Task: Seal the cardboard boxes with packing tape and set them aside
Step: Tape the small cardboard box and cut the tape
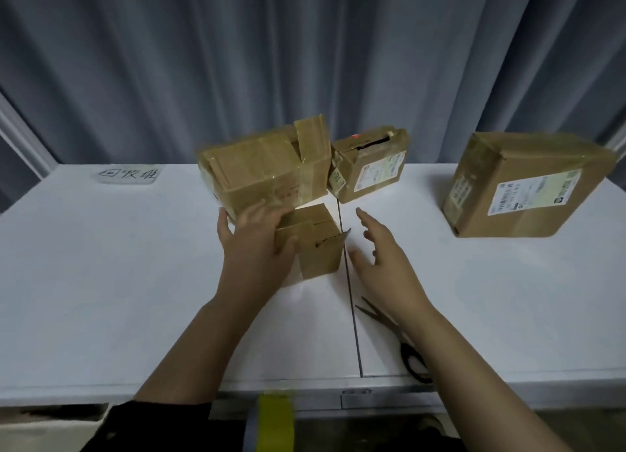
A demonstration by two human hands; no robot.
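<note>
Presently positioning the small box [320, 248] for taping.
Detail: left hand [254, 248] grips it; right hand [382, 268] spread, empty; tape roll [275, 421] judged needed next.

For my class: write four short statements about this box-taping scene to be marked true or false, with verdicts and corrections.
1. The left hand grips the small box. True.
2. The right hand holds the scissors. False: its fingers are spread and hold nothing; the scissors lie on the table under the right forearm.
3. The far-right box carries a printed label. True.
4. The tape roll stands on top of the far-right box. False: it shows below the table's near edge, close to the person's body.
</note>
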